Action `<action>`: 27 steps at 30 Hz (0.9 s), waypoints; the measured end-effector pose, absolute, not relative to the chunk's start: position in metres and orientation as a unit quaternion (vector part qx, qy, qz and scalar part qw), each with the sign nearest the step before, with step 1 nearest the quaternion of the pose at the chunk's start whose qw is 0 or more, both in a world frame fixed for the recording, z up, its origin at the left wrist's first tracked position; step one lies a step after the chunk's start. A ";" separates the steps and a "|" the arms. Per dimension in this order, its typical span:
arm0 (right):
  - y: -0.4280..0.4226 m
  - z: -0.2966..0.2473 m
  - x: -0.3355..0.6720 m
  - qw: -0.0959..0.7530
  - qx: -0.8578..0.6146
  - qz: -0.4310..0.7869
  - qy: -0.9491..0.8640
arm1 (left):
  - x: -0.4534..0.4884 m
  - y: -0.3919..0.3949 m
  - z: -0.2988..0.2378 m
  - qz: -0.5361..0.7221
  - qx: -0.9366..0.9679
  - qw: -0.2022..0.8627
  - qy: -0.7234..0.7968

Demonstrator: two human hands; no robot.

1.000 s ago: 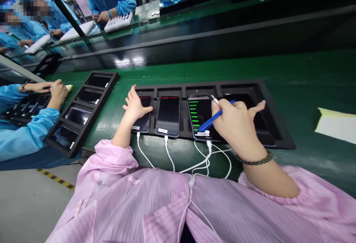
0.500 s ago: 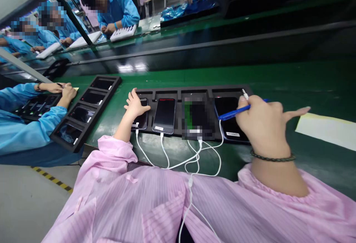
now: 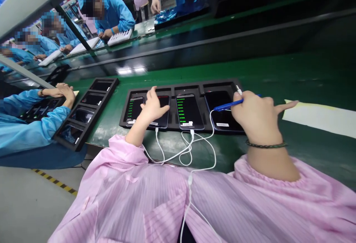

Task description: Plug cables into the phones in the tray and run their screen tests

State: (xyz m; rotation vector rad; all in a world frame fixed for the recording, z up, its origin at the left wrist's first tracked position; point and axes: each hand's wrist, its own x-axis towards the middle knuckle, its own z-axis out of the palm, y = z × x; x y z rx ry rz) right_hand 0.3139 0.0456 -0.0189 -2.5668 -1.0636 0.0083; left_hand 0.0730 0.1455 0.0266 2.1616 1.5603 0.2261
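A black foam tray (image 3: 124, 108) in front of me holds several phones in a row. My left hand (image 3: 152, 107) is over the second phone (image 3: 164, 118), fingers spread, covering much of its screen; whether it touches the glass I cannot tell. Green lines of text show on the leftmost phone (image 3: 135, 110) and the third phone (image 3: 189, 111). My right hand (image 3: 254, 117) grips a blue pen (image 3: 226, 105), and a white cable plug (image 3: 238, 91) sticks up by its thumb. Below the pen lies the dark-screened rightmost phone (image 3: 218, 111). White cables (image 3: 215, 154) run along the tray's near side.
A second tray of phones (image 3: 96, 111) stands to the left, beside a co-worker's hands (image 3: 65, 92). White paper with a yellow edge (image 3: 319, 118) lies right of my right hand. Across the bench, people in blue work over white trays (image 3: 119, 37).
My left hand has moved right, from the leftmost phone to the second one. Green text now shows on the leftmost screen. My right hand keeps the pen; the whole view has shifted slightly.
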 end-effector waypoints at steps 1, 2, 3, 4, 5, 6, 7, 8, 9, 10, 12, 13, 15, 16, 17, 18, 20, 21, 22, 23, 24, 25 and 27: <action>0.045 -0.019 0.315 0.167 -0.910 0.017 -0.380 | 0.081 0.143 0.025 0.064 0.787 0.230 0.569; 0.045 -0.019 0.315 0.153 -0.910 0.028 -0.384 | 0.087 0.142 0.024 0.051 0.787 0.222 0.573; 0.044 -0.018 0.315 0.142 -0.910 0.033 -0.388 | 0.092 0.142 0.022 0.045 0.787 0.211 0.578; 0.044 -0.017 0.314 0.134 -0.910 0.033 -0.392 | 0.096 0.143 0.021 0.042 0.786 0.199 0.584; 0.043 -0.015 0.313 0.128 -0.910 0.028 -0.393 | 0.099 0.144 0.020 0.041 0.784 0.189 0.590; 0.043 -0.014 0.312 0.123 -0.911 0.024 -0.392 | 0.101 0.145 0.018 0.039 0.781 0.183 0.596; 0.043 -0.013 0.311 0.120 -0.912 0.021 -0.391 | 0.102 0.146 0.017 0.036 0.778 0.180 0.600; 0.043 -0.013 0.310 0.120 -0.913 0.017 -0.391 | 0.102 0.147 0.016 0.033 0.776 0.179 0.603; 0.043 -0.014 0.309 0.124 -0.913 0.010 -0.390 | 0.103 0.147 0.015 0.031 0.776 0.178 0.605; 0.043 -0.015 0.308 0.131 -0.912 -0.001 -0.389 | 0.103 0.148 0.015 0.031 0.775 0.177 0.606; 0.042 -0.019 0.307 0.155 -0.905 -0.031 -0.395 | 0.104 0.148 0.013 0.035 0.775 0.174 0.606; 0.042 -0.022 0.307 0.172 -0.899 -0.046 -0.400 | 0.104 0.148 0.013 0.038 0.775 0.174 0.606; 0.041 -0.027 0.309 0.203 -0.886 -0.060 -0.413 | 0.103 0.148 0.011 0.044 0.776 0.173 0.604; 0.041 -0.029 0.310 0.214 -0.881 -0.060 -0.417 | 0.103 0.149 0.010 0.046 0.777 0.173 0.603; 0.040 -0.031 0.311 0.222 -0.879 -0.059 -0.418 | 0.103 0.149 0.010 0.047 0.778 0.172 0.603; 0.040 -0.032 0.313 0.227 -0.878 -0.057 -0.417 | 0.103 0.149 0.009 0.049 0.778 0.171 0.602; 0.039 -0.034 0.317 0.233 -0.880 -0.053 -0.411 | 0.103 0.149 0.008 0.054 0.778 0.168 0.603; 0.039 -0.034 0.319 0.237 -0.881 -0.049 -0.407 | 0.103 0.149 0.007 0.057 0.778 0.166 0.604; 0.038 -0.034 0.321 0.241 -0.882 -0.045 -0.403 | 0.103 0.149 0.006 0.060 0.777 0.163 0.605; 0.037 -0.034 0.322 0.243 -0.884 -0.042 -0.397 | 0.104 0.149 0.006 0.062 0.777 0.161 0.606; 0.036 -0.033 0.324 0.243 -0.887 -0.039 -0.391 | 0.104 0.149 0.006 0.064 0.777 0.159 0.606; 0.034 -0.032 0.325 0.247 -0.887 -0.038 -0.388 | 0.104 0.149 0.005 0.065 0.778 0.158 0.605; 0.030 -0.025 0.325 0.298 -0.874 -0.037 -0.383 | 0.105 0.148 0.006 0.063 0.780 0.156 0.603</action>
